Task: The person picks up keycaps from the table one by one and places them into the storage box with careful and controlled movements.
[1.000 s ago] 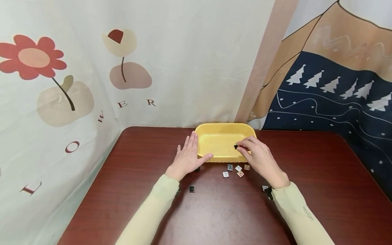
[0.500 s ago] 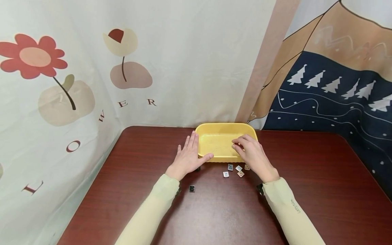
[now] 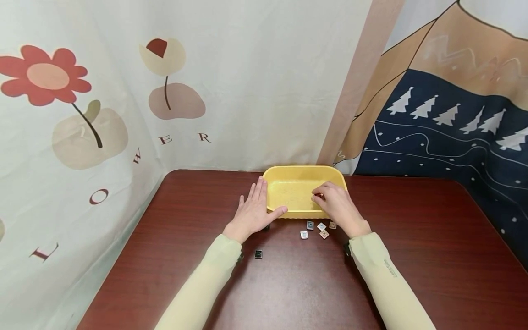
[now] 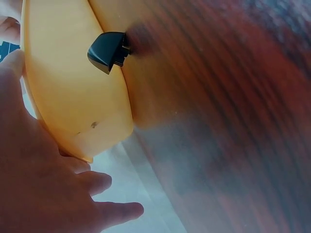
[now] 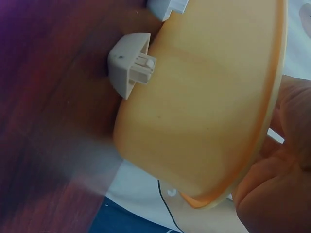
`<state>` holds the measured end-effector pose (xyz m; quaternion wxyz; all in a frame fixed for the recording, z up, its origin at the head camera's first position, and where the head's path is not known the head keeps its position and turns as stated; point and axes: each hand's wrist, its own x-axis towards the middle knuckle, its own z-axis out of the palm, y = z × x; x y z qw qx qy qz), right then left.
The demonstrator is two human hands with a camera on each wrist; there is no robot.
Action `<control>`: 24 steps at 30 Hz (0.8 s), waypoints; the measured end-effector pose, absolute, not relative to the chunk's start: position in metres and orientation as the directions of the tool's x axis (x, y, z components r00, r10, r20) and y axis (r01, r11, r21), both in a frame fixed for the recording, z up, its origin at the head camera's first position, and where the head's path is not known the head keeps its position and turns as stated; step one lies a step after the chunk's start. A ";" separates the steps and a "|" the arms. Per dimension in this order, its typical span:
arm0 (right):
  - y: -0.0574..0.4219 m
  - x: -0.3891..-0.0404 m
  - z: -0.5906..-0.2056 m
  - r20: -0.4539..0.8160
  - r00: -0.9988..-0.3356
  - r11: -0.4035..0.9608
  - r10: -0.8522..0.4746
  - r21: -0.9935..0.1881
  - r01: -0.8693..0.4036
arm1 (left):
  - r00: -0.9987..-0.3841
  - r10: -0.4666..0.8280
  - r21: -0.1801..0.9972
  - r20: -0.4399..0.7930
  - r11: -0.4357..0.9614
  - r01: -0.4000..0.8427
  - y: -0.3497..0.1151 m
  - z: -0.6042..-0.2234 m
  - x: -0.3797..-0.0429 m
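My left hand [image 3: 249, 215] lies along the left end of the yellow tray [image 3: 304, 215], fingers straight and thumb over its front rim. Below that hand, close to the tray's front wall, a black keycap [image 4: 106, 52] stands on the table. My right hand [image 3: 338, 206] is over the tray's right part, fingers bent and fingertips close together; whether something is between them is hidden. Under it, in front of the tray, lie several pale keycaps, among them a white keycap [image 3: 304, 235], a grey-blue keycap [image 3: 310, 225] and a beige keycap [image 5: 127, 62].
Another black keycap [image 3: 258, 254] lies nearer on the dark reddish wooden table [image 3: 297, 293], right of the left forearm. A printed curtain [image 3: 247, 91] hangs behind the tray at the table's back edge.
One second ago my right hand pinched a black keycap over the tray; that keycap is out of sight now. The right wrist and forearm have shifted left, covering a pale keycap. My left hand stays put.
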<state>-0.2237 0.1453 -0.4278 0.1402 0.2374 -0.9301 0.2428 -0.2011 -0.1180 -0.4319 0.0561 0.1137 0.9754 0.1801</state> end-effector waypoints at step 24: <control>0.136 -0.243 -0.423 0.106 -0.936 0.843 -0.335 -0.409 -0.348 | -0.966 0.248 0.371 -0.065 0.905 0.208 -0.119 -0.433 -0.202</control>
